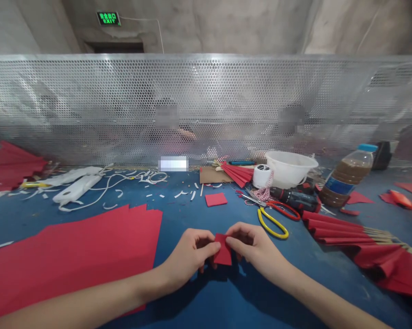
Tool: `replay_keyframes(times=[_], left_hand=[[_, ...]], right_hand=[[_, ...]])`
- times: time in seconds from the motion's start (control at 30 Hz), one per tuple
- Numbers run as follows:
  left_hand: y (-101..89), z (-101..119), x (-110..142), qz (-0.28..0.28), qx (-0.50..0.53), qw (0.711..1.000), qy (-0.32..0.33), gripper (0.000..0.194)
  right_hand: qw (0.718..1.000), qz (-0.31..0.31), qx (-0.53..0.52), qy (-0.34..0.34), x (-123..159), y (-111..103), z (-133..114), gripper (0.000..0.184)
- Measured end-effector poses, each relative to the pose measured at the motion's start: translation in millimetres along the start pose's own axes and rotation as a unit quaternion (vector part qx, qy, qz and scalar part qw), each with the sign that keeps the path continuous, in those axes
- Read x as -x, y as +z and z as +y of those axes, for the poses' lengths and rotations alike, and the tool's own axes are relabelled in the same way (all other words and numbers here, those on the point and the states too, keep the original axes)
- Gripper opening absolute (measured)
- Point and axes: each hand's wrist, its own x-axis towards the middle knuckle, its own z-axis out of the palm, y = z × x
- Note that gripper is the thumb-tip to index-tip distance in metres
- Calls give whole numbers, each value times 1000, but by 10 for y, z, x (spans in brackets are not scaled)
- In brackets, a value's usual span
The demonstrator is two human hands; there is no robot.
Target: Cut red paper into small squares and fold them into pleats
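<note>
Between my two hands is a small red paper piece [222, 254], held just above the blue table. My left hand [195, 249] pinches its left edge between thumb and fingers. On the other side, my right hand [248, 242] grips the upper right edge the same way. Whether the piece is folded or a single layer I cannot tell. A second small red paper rectangle [216, 199] lies flat on the table just beyond my hands. To the left spreads a stack of large red paper sheets [99, 246], partly under my left forearm.
Scissors [273, 224] with yellow and red handles lie right of my hands, near a power drill [291, 197], thread spool [261, 176], white bucket [288, 169] and brown-filled bottle [346, 178]. Pleated red fans [350, 235] lie right. A power strip [77, 188] sits left; perforated metal [206, 100] stands behind.
</note>
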Motion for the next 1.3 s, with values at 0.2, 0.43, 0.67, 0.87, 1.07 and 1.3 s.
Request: replay_keyframes(times=[0.2, 0.43, 0.67, 0.87, 1.07, 1.3], left_hand=[[6, 11, -15, 8, 10, 1000, -2, 30], [-1, -59, -21, -10, 12, 1000, -1, 31], [18, -9, 24, 6, -2, 1000, 25, 35], [23, 52, 66, -21, -6, 999, 39, 31], [17, -7, 51, 12, -36, 999, 31, 36], [12, 88, 74, 15, -45, 999, 25, 24]], right_hand=[[999, -38, -37, -4, 15, -13, 49, 15], [994, 53, 82, -55, 43, -3, 63, 18], [961, 43, 243, -124, 265, 141, -47, 36], [998, -16, 65, -10, 209, 195, -46, 42], [999, 12, -46, 21, 85, 40, 13, 31], [997, -23, -66, 29, 80, -16, 5, 34]])
